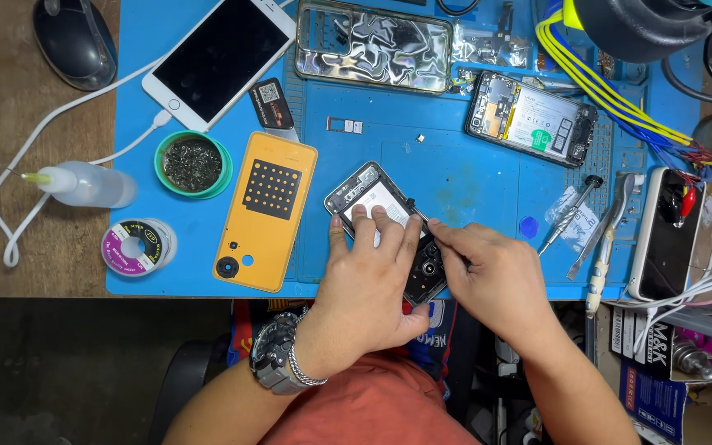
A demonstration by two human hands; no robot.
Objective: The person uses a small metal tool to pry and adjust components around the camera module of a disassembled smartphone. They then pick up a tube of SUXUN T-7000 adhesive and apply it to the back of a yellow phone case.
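An opened phone (370, 191) with its back removed lies tilted on the blue work mat (471, 177). My left hand (368, 276) rests on it, fingers pressing down on its white battery area. My right hand (492, 276) pinches a thin dark tool (416, 211) whose tip touches the phone's right edge near the camera. The lower part of the phone is hidden under both hands. A watch and a bracelet sit on my left wrist.
An orange back cover (265, 210) lies left of the phone. Farther back are a white phone (220, 59), a clear case (375, 45) and another opened phone (531, 118). A screwdriver (569, 214), tweezers, wire reel (135, 245), tin (193, 164) and bottle (84, 183) surround them.
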